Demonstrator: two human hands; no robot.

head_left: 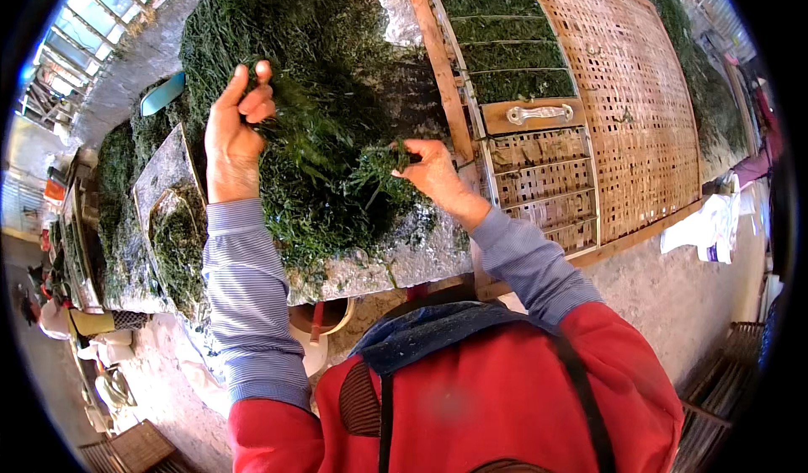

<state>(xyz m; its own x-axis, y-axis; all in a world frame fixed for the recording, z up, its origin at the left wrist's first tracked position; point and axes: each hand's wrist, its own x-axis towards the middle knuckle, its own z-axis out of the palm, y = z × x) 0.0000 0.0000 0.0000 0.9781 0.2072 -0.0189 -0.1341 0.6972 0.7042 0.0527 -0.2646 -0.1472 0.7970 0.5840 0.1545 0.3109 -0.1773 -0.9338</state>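
Observation:
A big heap of dark green, stringy seaweed (337,195) covers much of the work table in front of me. Over its left part is my left hand (238,128), raised with curled fingers and a few green strands at the fingertips. To the right, my right hand (433,172) pinches a small tuft of seaweed (379,168) between thumb and fingers, just above the heap. Beside it stands a wooden frame with crossbars (539,162), its far sections filled with seaweed and its near ones showing bare woven mat. A clear handle (540,114) is fixed to a wooden board across this frame.
Right of the frame spreads a woven bamboo mat (640,94). A blue-green curved piece (162,94) and a flat panel (172,170) lie left of the heap. Below the table edge is a bucket (337,313). Another person's sleeve (753,166) shows at far right.

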